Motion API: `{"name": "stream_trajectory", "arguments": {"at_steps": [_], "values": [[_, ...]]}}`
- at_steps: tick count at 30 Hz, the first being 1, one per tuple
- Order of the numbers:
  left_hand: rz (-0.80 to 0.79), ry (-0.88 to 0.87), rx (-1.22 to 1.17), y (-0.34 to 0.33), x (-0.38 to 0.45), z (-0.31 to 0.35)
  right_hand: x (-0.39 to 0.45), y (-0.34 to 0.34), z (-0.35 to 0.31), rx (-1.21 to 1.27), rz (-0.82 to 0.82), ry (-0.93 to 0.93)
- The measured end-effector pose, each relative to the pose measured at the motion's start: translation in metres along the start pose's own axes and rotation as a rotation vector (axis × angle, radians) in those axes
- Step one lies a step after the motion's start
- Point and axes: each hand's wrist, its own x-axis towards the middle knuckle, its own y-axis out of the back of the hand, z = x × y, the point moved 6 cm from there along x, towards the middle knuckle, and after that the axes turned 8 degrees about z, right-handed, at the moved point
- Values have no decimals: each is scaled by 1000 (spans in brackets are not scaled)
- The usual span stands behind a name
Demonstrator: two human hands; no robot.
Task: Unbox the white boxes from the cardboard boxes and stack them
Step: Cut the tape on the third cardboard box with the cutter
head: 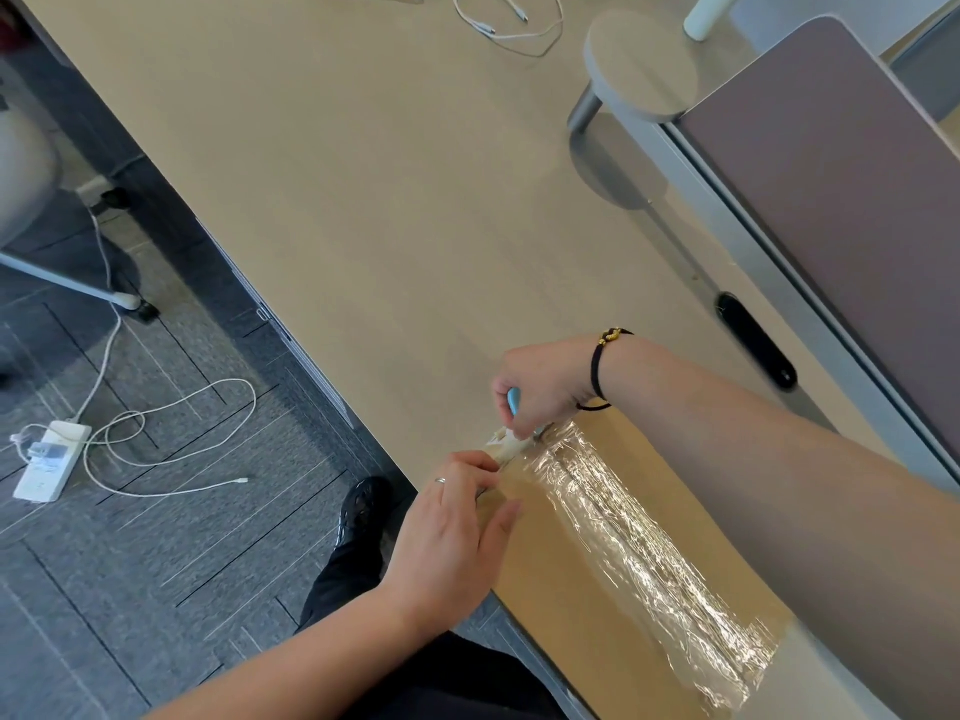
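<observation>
Closest in, the left hand (457,532) lies on the box's (597,589) near corner at 6 o'clock, fingers mostly straight, probably steadying it. At the tape's (639,543) far end, toward 12 o'clock, the right hand (540,392) is curled round a blue cutter (514,400), tip down, apparently slicing the seal. No white boxes visible.

The table (363,200) has lots of open room in the middle. At the far end lie white cables (511,23) and a round grey stand (641,65). A tall screen (831,210) blocks the right side. The box (597,589) fills the near corner.
</observation>
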Motion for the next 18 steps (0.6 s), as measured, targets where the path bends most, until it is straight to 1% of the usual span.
{"name": "stream_trajectory", "arguments": {"at_steps": [3, 6, 8, 11, 14, 18], "values": [[-6, 8, -1, 0, -1, 0, -3, 5, 11, 15, 22, -8], [-5, 9, 0, 0, -1, 1, -5, 6, 20, 129, 51, -25], [-8, 18, -2, 0, -1, 1, -6, 9, 24, 207, 104, -38], [-16, 34, 1, 1, 0, 2, -10, 18, 34, 344, 229, -82], [-22, 80, 11, 2, 2, 3, -16, 23, 53, 574, 330, -161], [-40, 195, 6, 2, 5, 4, -24, 22, 76, 603, 388, -235]]}}
